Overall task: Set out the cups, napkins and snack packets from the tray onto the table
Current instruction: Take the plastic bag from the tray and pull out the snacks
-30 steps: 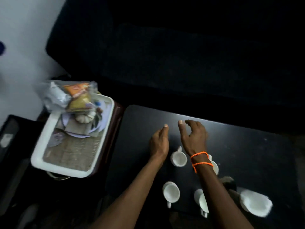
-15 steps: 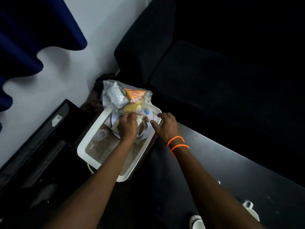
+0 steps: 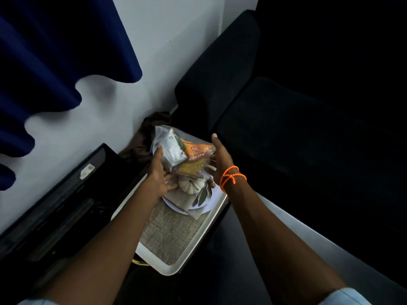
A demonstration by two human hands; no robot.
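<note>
Head view: both hands cradle the bag of snack packets [image 3: 185, 155] above the tray [image 3: 171, 268], left hand [image 3: 159, 172] fingers spread beneath, right hand [image 3: 220, 159] flat against its side. Napkins [image 3: 187, 200] remain on the tray; no cups show, so I'd judge the snacks and napkins are still left.

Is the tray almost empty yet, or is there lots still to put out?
No cups show on the tray, so those look done. Right now the left hand and right hand hold the clear bag of snack packets between them above it. The napkins and the plate still wait on the tray.
</note>
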